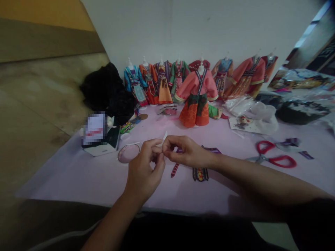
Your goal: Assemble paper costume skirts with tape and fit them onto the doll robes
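My left hand [144,170] and my right hand [184,151] meet above the pale lilac table [86,177]. Both pinch a small white strip [162,139] between thumb and fingers, its free end sticking up. Below the hands lie a narrow red patterned band [174,170] and a dark patterned cloth piece [200,174]. A small mannequin in a pink top and orange skirt [196,98] stands just beyond the hands.
A row of small dressed mannequins [162,81] lines the back wall. Red-handled scissors [273,157] lie at the right. A round clear lid [128,153] and a small box [99,137] sit at the left, a black cloth heap [108,91] behind them. Plastic bags [300,104] fill the right.
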